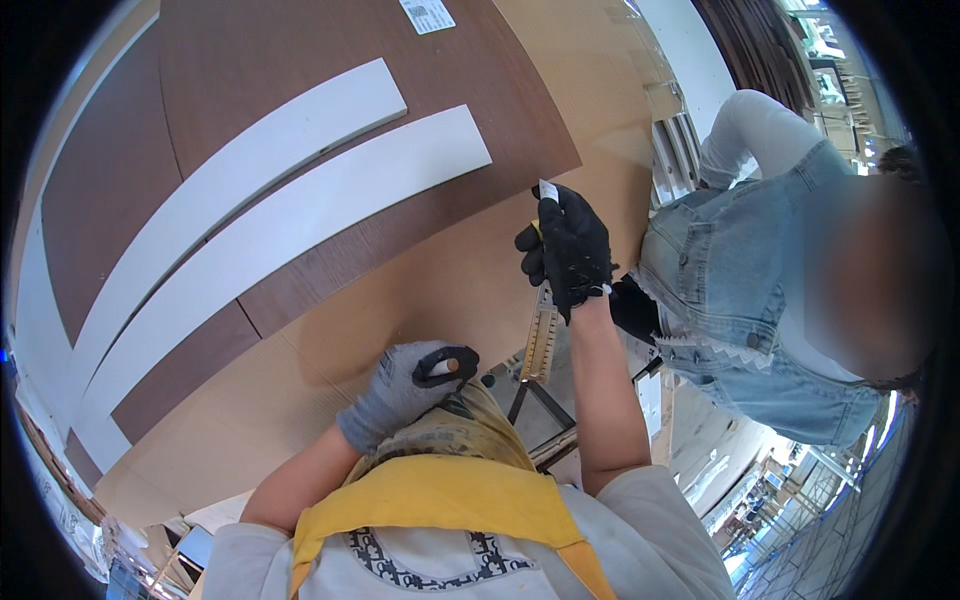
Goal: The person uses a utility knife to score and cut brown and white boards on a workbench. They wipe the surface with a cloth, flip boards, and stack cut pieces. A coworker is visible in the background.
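My left hand [405,390], in a grey glove with black fingers, is closed near my lap. It grips a short white stick with a brown end [443,368]. My right hand [570,245], in a black glove, is raised beside the corner of a brown wood-grain panel [520,120]. Its fingers are wrapped round a small tool with a flat whitish tip [548,190]; a bit of yellow shows between the fingers, and the rest is hidden. Two long white curved strips [270,240] lie side by side across the panel.
Brown cardboard [420,290] lies under the panel. A person in a denim vest [730,270] stands close on my right. Below my right hand is a yellowish slotted metal strip [541,345]. Dark boards [745,50] are stacked at the far right.
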`<action>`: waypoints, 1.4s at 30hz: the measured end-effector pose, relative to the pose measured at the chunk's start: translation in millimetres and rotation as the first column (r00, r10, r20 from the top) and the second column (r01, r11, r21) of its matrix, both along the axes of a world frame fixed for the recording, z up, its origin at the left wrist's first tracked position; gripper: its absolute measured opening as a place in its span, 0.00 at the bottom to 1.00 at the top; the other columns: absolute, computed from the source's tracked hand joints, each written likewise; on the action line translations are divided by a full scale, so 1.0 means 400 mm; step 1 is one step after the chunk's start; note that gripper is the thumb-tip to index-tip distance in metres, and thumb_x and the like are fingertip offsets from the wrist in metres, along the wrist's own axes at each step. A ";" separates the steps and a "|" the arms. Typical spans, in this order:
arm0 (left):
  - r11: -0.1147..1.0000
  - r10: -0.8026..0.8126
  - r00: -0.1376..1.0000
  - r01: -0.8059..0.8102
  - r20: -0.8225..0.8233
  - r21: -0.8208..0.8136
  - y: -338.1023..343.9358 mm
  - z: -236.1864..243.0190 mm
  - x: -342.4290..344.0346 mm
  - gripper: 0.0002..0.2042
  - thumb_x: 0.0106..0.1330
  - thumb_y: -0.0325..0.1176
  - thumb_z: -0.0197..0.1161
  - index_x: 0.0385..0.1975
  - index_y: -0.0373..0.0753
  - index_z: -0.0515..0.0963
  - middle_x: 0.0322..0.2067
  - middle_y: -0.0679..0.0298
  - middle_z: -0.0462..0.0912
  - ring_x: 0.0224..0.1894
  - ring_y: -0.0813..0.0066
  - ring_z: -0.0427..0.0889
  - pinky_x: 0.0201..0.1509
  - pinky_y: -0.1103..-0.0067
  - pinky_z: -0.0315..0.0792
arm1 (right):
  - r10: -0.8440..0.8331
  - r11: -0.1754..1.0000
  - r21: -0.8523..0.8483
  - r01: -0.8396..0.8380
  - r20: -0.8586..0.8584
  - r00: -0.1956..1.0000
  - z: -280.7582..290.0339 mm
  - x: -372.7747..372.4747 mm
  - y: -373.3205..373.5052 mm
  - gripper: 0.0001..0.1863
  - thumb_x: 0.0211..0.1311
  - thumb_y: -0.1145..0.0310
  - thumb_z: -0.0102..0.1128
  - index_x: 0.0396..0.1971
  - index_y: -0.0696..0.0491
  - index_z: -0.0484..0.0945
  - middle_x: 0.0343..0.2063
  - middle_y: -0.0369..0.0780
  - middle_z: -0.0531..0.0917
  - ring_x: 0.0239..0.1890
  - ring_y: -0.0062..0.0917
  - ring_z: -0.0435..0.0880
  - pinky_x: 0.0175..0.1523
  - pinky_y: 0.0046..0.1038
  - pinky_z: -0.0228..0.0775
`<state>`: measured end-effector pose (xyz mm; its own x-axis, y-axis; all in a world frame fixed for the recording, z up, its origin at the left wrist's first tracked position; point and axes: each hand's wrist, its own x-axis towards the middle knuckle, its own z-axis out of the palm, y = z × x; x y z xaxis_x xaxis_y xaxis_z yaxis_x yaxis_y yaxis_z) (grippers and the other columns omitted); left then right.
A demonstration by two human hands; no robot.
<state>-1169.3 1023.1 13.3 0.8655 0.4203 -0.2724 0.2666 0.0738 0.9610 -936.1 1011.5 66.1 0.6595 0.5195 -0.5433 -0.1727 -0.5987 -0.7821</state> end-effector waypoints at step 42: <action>0.796 0.467 0.872 -0.342 0.148 -0.499 0.022 0.149 0.210 0.11 0.62 0.28 0.63 0.44 0.34 0.77 0.33 0.63 0.81 0.28 0.78 0.77 0.31 0.84 0.71 | 0.163 0.957 0.137 -0.257 0.477 0.864 0.096 -0.148 -0.208 0.10 0.67 0.68 0.54 0.45 0.55 0.74 0.29 0.38 0.83 0.21 0.22 0.82 0.26 0.22 0.73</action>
<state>-1085.2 1031.9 73.0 0.7060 0.6346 -0.3144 -0.1298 0.5524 0.8234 -995.4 928.5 104.4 0.6720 0.7356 -0.0859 0.3436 -0.4124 -0.8437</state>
